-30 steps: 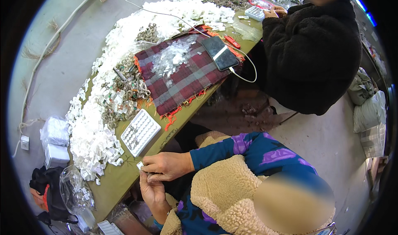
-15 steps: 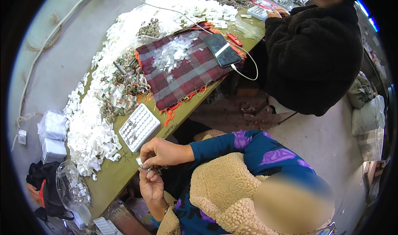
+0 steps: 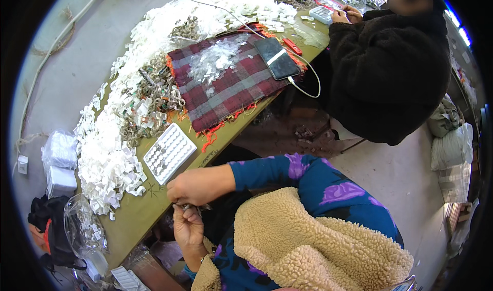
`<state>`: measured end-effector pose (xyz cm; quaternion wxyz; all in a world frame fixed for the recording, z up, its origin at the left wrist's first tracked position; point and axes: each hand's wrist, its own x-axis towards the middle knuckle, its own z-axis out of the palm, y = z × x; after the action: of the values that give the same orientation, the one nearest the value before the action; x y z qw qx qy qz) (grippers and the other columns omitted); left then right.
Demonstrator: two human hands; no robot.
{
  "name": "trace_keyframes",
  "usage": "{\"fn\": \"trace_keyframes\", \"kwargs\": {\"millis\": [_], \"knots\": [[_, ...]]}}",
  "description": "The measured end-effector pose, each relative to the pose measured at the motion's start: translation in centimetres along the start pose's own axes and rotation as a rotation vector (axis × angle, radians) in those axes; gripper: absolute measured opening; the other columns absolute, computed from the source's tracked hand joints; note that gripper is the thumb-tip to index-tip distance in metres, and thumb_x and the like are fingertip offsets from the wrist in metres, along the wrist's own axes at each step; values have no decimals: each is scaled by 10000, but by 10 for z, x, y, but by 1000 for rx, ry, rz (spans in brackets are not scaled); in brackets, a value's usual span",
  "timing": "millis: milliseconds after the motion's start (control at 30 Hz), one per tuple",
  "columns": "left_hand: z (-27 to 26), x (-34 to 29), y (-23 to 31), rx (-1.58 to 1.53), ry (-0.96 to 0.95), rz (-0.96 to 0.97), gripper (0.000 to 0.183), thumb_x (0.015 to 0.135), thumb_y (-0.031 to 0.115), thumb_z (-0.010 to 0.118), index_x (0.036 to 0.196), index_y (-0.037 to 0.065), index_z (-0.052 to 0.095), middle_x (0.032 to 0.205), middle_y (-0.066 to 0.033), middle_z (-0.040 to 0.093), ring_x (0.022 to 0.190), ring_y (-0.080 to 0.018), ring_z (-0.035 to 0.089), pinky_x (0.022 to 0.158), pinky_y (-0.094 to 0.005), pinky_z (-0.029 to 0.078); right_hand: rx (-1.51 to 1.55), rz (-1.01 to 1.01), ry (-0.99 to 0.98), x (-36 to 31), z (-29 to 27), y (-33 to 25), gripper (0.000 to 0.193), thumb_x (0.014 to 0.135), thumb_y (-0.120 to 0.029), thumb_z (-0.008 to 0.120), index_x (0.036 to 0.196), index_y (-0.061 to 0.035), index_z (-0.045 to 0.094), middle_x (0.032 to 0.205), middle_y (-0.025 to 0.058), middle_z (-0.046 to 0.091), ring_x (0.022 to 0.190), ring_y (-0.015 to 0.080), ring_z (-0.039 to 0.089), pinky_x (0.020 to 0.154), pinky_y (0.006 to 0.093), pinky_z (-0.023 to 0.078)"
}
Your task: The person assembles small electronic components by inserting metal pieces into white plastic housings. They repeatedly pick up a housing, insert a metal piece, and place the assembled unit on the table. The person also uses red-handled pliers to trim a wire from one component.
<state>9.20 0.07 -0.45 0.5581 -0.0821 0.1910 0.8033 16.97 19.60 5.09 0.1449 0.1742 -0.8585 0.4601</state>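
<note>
My right hand, in a blue flowered sleeve, reaches in from the right with its fingers closed in a pinch. Just beneath it is my left hand, palm turned up and fingers curled together. Small dark, metallic-looking bits show between the two hands, too small to name. What the right fingertips hold is hidden. Both hands are beside the table edge, just below a white tray with rows of round wells. Some of the wells on its left side hold small dark pieces.
A large heap of small white pieces covers the table's far side, with dark ring-like pieces among them. A plaid cloth bears clear flakes and a cabled phone. A red-handled tool lies nearby. A co-worker handles another tray.
My right hand has turned, and the small white piece seen at its fingertips is now out of sight. The whole view has shifted slightly. The co-worker's hand has lifted above the tray.
</note>
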Motion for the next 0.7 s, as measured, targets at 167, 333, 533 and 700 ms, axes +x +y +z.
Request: {"fn": "trace_keyframes", "kwargs": {"millis": [167, 333, 533, 700], "knots": [[19, -10, 1, 239, 123, 200, 194, 1028, 171, 521, 1140, 26, 582, 978, -20, 634, 726, -54, 585, 591, -162, 506, -213, -197, 373, -12, 31, -14, 202, 809, -183, 698, 824, -9, 598, 852, 140, 534, 764, 333, 558, 675, 423, 469], [37, -14, -12, 504, 97, 373, 186, 989, 103, 562, 1138, -6, 583, 994, -40, 635, 801, -93, 593, 696, -211, 494, -2, -132, 417, -24, 28, -20, 216, 850, -142, 686, 1000, 11, 659, 943, 142, 592, 835, 313, 620, 746, 358, 502], [47, -24, -8, 602, 68, 330, 145, 896, 58, 627, 1003, -41, 623, 863, -156, 698, 585, -142, 623, 498, -236, 505, 618, 324, 515, -20, 22, -29, 177, 945, -109, 635, 1030, 43, 664, 894, 57, 650, 791, 110, 605, 697, 265, 501], [39, -18, -12, 584, 15, 265, 69, 895, 36, 642, 939, -16, 642, 845, -160, 697, 577, -138, 645, 490, -227, 530, 815, 646, 258, -11, 24, -24, 199, 913, -131, 694, 952, 57, 641, 823, 53, 658, 727, 60, 586, 599, 223, 469]]}}
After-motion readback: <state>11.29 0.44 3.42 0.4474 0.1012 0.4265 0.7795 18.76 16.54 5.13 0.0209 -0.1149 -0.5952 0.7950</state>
